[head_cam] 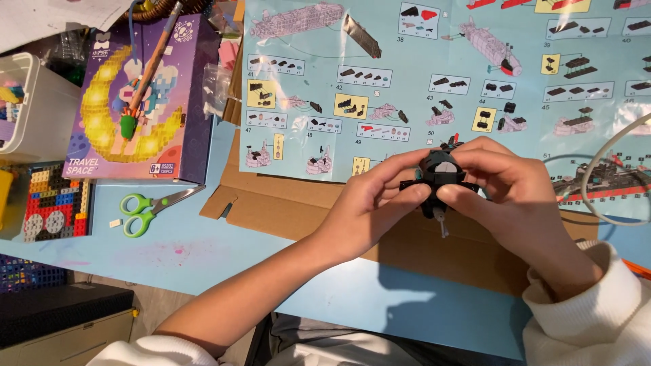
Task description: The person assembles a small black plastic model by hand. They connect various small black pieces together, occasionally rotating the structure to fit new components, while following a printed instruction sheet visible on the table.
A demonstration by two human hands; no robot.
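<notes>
My left hand (369, 203) and right hand (505, 193) both pinch a small black brick model (437, 175) above the instruction sheet (407, 81) on the table (169, 251).

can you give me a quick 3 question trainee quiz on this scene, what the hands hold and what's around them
1. True or false: both hands grip the black model.
2. Which lies nearest the scissors?
A. purple box
B. white cable
C. instruction sheet
3. Fill in: under the hands lies flattened brown ____.

Key:
1. True: the left hand and right hand both pinch it.
2. A
3. cardboard
</notes>
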